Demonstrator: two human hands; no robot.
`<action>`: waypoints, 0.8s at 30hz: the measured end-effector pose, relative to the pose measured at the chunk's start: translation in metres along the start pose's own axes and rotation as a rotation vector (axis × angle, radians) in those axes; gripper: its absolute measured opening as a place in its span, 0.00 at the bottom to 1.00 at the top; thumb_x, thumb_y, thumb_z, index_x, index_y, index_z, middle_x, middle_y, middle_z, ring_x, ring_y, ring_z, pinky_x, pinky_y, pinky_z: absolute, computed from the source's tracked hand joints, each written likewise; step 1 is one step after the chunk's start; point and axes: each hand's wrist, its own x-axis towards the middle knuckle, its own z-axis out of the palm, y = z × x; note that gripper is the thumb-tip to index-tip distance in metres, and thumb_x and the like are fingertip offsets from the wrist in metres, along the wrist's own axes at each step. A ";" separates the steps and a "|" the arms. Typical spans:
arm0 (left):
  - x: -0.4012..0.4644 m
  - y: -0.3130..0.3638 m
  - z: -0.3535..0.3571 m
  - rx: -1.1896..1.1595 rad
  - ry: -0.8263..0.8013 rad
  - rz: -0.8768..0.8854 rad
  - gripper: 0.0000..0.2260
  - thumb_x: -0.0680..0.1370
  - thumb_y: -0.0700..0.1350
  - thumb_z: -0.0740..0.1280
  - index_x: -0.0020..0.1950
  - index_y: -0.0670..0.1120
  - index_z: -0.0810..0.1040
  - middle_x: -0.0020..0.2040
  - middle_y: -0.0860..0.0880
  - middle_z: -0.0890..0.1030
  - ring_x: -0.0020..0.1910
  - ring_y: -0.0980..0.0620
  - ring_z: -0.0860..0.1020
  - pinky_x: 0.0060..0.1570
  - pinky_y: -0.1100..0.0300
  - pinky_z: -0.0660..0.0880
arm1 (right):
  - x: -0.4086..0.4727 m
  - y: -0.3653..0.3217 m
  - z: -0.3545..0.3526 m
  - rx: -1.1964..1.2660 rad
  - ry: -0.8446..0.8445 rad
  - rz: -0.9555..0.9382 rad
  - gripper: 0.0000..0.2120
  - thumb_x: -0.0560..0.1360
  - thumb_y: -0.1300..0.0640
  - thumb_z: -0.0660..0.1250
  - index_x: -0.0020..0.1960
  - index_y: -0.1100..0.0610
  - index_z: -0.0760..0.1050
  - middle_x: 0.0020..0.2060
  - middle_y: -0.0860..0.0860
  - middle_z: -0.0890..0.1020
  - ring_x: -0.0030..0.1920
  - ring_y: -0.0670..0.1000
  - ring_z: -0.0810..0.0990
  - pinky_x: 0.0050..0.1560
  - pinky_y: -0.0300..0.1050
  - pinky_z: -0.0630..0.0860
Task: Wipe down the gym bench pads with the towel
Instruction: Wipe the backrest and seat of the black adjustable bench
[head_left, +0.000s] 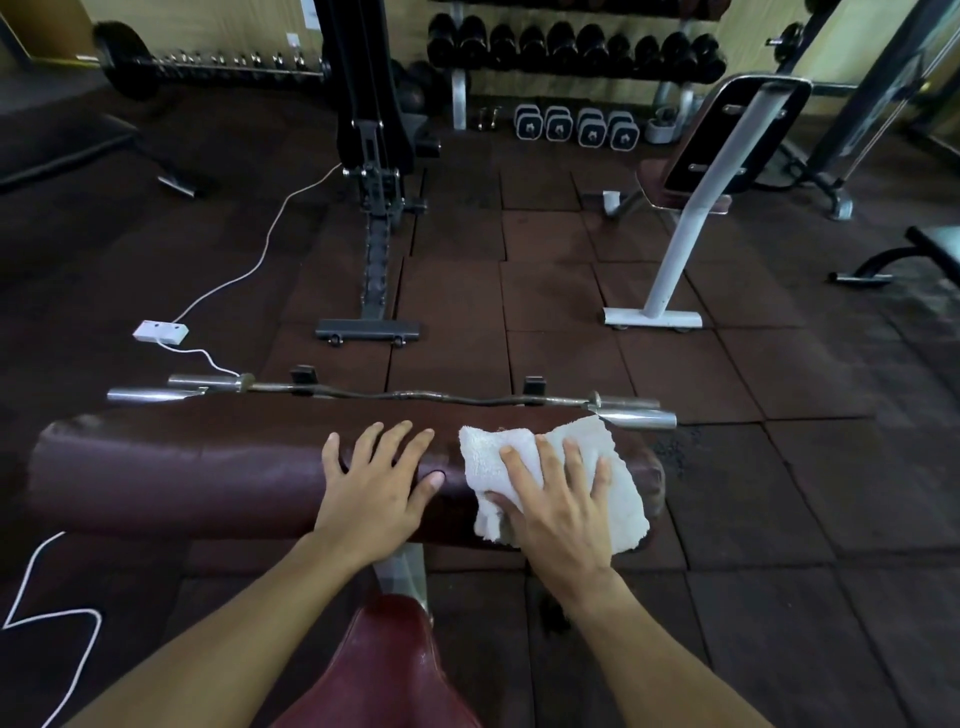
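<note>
A wide maroon arm pad (171, 473) of a curl bench runs across the middle of the view. A white towel (618, 483) lies crumpled on the pad's right end. My right hand (558, 499) presses flat on the towel with straight, spread fingers. My left hand (376, 478) rests flat on the bare pad just left of the towel, fingers spread. Below, between my forearms, is the maroon seat pad (384, 670) of the same bench.
A curl bar (395, 397) sits in its holders just beyond the pad. A white power strip (160, 331) and cable lie on the floor at left. Ahead stand a black adjustable bench (371, 218), a white-framed bench (691, 208) and a dumbbell rack (571, 47).
</note>
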 end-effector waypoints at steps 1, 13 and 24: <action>0.000 0.001 -0.002 0.000 -0.003 -0.003 0.34 0.76 0.68 0.38 0.78 0.58 0.60 0.78 0.55 0.61 0.78 0.48 0.55 0.72 0.34 0.44 | -0.001 0.002 0.002 -0.003 0.029 -0.001 0.25 0.84 0.37 0.51 0.65 0.52 0.79 0.61 0.60 0.81 0.62 0.68 0.79 0.58 0.75 0.72; 0.003 0.037 -0.046 -0.065 -0.009 0.085 0.24 0.81 0.56 0.58 0.77 0.53 0.63 0.77 0.52 0.62 0.76 0.49 0.59 0.74 0.47 0.57 | 0.016 0.033 -0.037 0.100 0.259 0.038 0.26 0.66 0.60 0.81 0.62 0.54 0.78 0.44 0.56 0.80 0.40 0.60 0.81 0.36 0.55 0.78; 0.031 0.173 -0.120 -0.099 0.165 0.284 0.25 0.81 0.56 0.61 0.78 0.54 0.61 0.78 0.52 0.61 0.76 0.49 0.58 0.73 0.51 0.58 | -0.008 0.148 -0.165 -0.072 0.701 0.113 0.17 0.76 0.48 0.64 0.58 0.54 0.83 0.47 0.55 0.83 0.40 0.57 0.84 0.32 0.52 0.78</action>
